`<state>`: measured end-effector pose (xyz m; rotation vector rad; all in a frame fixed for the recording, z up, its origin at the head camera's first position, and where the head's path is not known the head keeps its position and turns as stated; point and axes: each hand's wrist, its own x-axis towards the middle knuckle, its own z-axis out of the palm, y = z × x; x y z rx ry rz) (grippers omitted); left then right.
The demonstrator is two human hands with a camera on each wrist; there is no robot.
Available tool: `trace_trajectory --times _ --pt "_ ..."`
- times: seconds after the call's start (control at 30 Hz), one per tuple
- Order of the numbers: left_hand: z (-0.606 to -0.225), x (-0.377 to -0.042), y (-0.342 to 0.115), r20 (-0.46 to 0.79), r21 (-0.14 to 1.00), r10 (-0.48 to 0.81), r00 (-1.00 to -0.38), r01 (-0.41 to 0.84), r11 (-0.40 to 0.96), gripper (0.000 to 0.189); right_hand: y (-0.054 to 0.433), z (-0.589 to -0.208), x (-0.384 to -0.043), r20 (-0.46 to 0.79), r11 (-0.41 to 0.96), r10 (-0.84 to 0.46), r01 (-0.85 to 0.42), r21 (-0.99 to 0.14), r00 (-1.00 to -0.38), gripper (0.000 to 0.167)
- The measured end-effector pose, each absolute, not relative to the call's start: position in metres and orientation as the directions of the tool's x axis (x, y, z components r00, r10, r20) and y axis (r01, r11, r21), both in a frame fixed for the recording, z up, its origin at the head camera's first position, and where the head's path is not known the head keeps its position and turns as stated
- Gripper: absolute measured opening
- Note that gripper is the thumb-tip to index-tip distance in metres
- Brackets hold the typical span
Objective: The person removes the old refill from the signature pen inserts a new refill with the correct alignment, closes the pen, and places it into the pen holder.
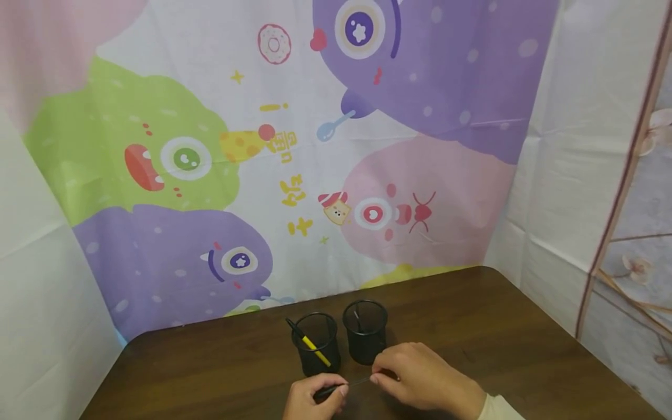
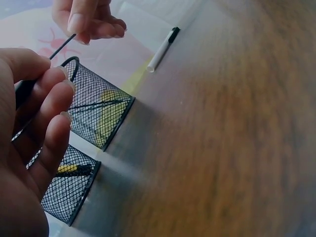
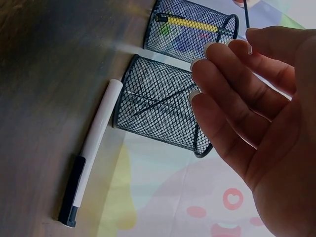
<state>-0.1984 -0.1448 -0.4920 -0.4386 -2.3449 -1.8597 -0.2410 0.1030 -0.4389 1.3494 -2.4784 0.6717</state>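
Note:
Low in the head view, my left hand (image 1: 315,399) holds a black pen section (image 1: 325,392) between thumb and fingers. From its tip a thin dark refill (image 1: 359,382) runs across to my right hand (image 1: 422,373). Thumb and forefinger of the right hand pinch the refill (image 3: 247,17) near its clear end, the other fingers lying loosely bent below. A white pen barrel with a black clip (image 3: 96,143) lies on the table beside the mesh cup in the right wrist view; the right hand covers that spot in the head view.
Two black mesh cups stand just beyond the hands. The left cup (image 1: 310,363) holds a yellow and black pen (image 1: 315,350), the right cup (image 1: 366,347) a thin dark stick. Behind the brown table (image 1: 210,361) hangs a cartoon-printed cloth (image 1: 294,175), with pale cloth at both sides.

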Motion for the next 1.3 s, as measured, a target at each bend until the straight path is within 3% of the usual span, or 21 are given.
trace_trajectory --times 0.47,0.8,1.07,1.3 --pt "-0.493 -0.1984 -0.1474 0.29 0.935 0.14 -0.947 0.311 0.171 0.017 0.1038 -0.4394 -0.2447 0.439 0.441 -0.728 -0.85 -0.288 -0.527 0.01" --pt "-0.4929 -0.2008 -0.148 0.317 0.922 0.162 -0.934 0.344 0.177 0.008 0.1074 -0.4383 -0.246 0.455 0.445 -0.73 -0.86 -0.249 -0.51 0.01" --pt "-0.492 -0.1987 -0.1472 0.317 0.926 0.164 -0.934 0.342 0.16 0.014 0.1096 -0.435 -0.2445 0.473 0.438 -0.734 -0.872 -0.22 -0.488 0.01" --pt "-0.4913 -0.1972 -0.1478 0.288 0.933 0.146 -0.947 0.312 0.18 0.014 0.1103 -0.4342 -0.2444 0.466 0.44 -0.725 -0.861 -0.253 -0.507 0.012"
